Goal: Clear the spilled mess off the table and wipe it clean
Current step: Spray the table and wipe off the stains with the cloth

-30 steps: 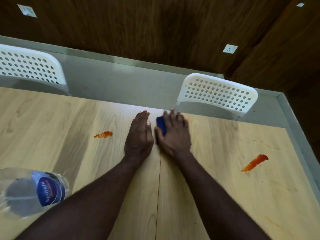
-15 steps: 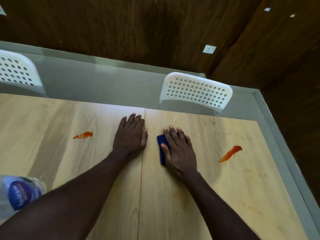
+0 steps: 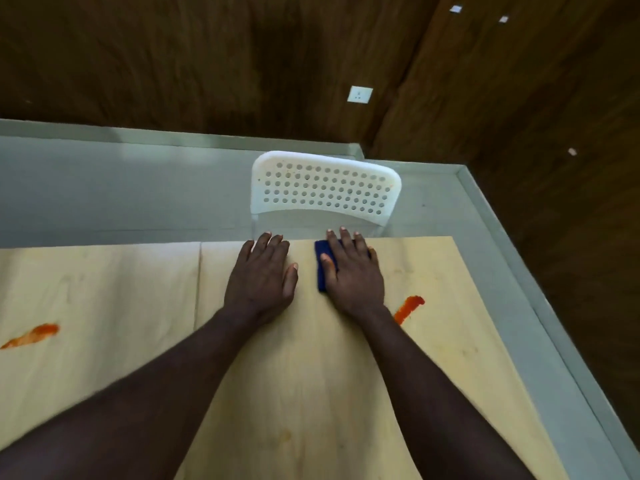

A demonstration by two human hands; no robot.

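Head view: right hand point(image 3: 353, 275) spread flat on blue cloth point(image 3: 321, 268), orange smear point(image 3: 408, 308) beside it

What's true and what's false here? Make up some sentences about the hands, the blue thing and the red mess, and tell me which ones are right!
1. The right hand lies flat on a blue sponge. True.
2. The left hand holds a bottle. False: it rests flat on the table and holds nothing.
3. Two red smears are on the table: the right smear and the left smear. True.
4. The blue sponge sits right on a red smear. False: it is apart from both, on bare wood near the far edge.
5. A white chair with holes in its back stands behind the table. True.
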